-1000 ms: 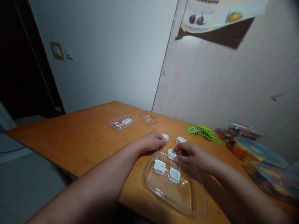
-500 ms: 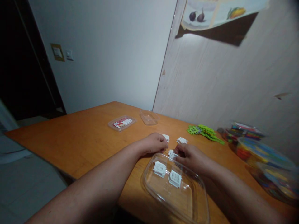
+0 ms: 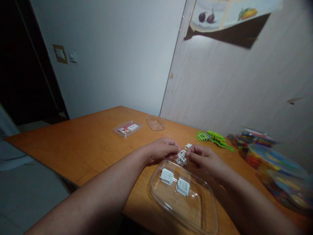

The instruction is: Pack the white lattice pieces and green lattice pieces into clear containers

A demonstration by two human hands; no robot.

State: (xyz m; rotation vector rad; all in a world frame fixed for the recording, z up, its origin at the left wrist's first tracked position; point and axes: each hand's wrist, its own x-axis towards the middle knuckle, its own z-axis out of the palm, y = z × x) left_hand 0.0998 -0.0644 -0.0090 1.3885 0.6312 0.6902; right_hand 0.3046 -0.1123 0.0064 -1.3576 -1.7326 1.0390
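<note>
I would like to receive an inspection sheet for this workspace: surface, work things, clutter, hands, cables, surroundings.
Surface: orange-brown table.
Job's things: white piece between left hand and right hand; two white stacks within the clear tray's outline; another stack beyond.
Clutter: labelled lid, clear box, green pieces, blurred tubs at right.
Hands: fingertips at the white piece; each hand's grip unclear.
Cables: nothing seen.
Surroundings: wall, picture, wall plates.

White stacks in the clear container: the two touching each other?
Apart. The head view shows a narrow see-through gap between the left stack and the right stack.
</note>
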